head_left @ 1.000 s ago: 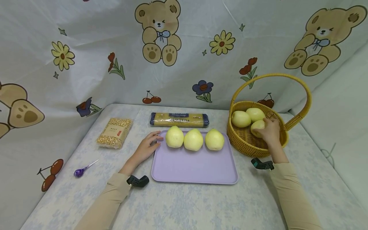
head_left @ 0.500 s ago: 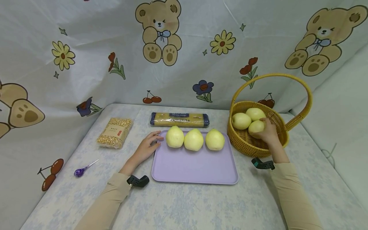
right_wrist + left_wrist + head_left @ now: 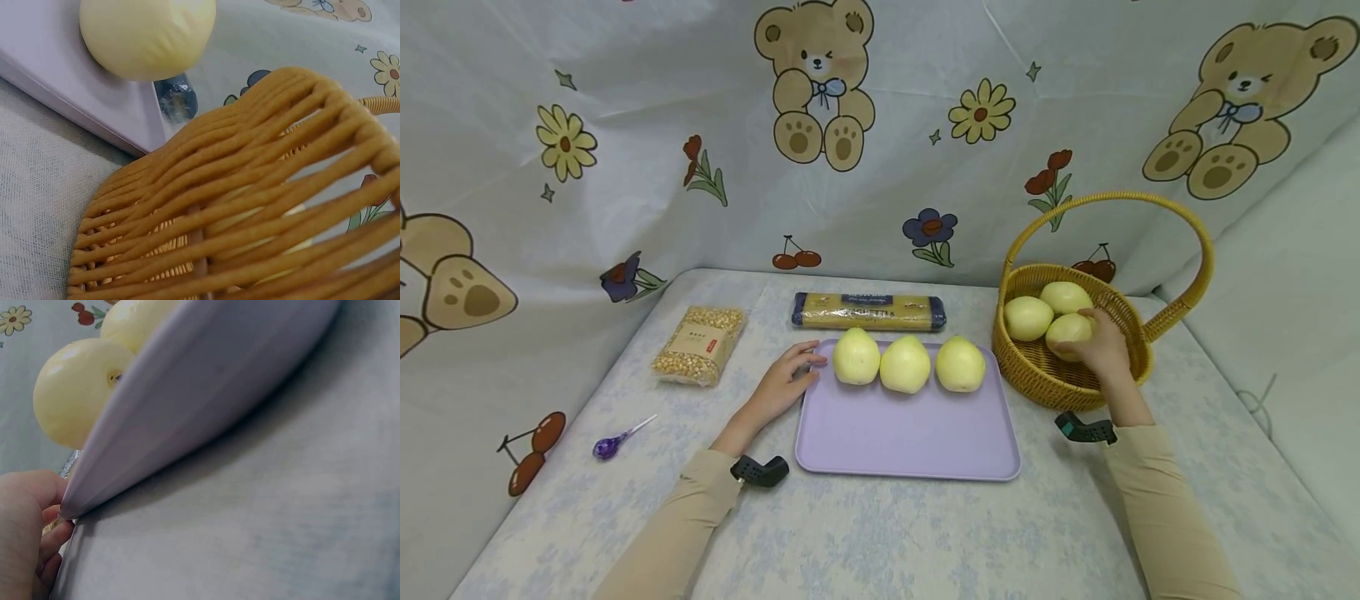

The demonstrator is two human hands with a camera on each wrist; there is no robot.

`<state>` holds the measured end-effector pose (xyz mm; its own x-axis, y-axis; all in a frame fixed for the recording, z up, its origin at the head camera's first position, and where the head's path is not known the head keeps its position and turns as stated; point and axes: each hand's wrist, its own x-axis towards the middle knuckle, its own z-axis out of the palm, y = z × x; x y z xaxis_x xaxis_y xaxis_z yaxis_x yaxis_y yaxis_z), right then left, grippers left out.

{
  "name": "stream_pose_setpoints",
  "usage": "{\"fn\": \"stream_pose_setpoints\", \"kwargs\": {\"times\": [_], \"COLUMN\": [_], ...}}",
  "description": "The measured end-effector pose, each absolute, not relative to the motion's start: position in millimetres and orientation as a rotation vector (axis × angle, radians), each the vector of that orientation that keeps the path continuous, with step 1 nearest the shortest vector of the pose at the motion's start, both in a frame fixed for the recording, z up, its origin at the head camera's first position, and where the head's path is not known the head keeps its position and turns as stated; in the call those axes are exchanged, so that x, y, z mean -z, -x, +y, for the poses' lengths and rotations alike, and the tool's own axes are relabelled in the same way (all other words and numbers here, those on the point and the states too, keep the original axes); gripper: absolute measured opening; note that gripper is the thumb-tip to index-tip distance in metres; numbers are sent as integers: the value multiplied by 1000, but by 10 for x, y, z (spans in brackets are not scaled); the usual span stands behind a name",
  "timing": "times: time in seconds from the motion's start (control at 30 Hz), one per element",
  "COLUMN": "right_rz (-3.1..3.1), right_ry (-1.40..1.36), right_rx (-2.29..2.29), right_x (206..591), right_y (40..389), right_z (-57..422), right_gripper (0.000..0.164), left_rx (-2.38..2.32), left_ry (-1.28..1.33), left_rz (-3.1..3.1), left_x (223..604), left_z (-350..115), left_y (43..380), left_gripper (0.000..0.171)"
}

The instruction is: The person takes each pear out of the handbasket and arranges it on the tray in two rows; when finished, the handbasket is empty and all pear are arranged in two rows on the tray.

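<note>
My right hand (image 3: 1107,343) reaches into the wicker basket (image 3: 1030,377) and grips a pale yellow pear (image 3: 1067,333), thumb and fingers round its right side. Two more pears, one at the left (image 3: 1028,317) and one behind (image 3: 1066,297), lie against it. In the right wrist view the woven wall (image 3: 206,181) hides this hand. My left hand (image 3: 781,385) rests at the far left corner of a lilac tray (image 3: 910,442), fingers extended over its rim. In the left wrist view its thumb and fingers (image 3: 53,540) touch the tray corner.
Three pears (image 3: 905,365) stand in a row along the tray's far side. Behind it lies a spaghetti pack (image 3: 868,312). At the left are a bag of corn kernels (image 3: 700,346) and a purple lollipop (image 3: 607,447). The basket's tall handle (image 3: 1108,197) arches over its opening.
My right hand has shifted the gripped pear slightly left inside the basket, toward the other two. The left hand and the tray have stayed in place.
</note>
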<state>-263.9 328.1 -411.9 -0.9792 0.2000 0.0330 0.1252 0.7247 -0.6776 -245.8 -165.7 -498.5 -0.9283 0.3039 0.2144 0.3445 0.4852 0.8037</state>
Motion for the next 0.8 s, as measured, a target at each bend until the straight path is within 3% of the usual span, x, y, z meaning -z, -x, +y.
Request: {"fn": "stream_pose_setpoints", "kwargs": {"times": [0.33,0.8], "right_rz": [-2631,-2637], "right_ry": [153,-124], "right_rx": [-1096,-1290], "right_x": [3818,3519], "right_y": [2455,2078], "right_z": [3098,2387], "right_gripper": [78,74], "left_rx": [1464,1485], "left_ry": [580,589], "left_rz": [-2678,-2675], "left_x": [4965,5014], "left_z": [-1676,-1680], "left_y": [2451,2476], "left_gripper": [25,25]}}
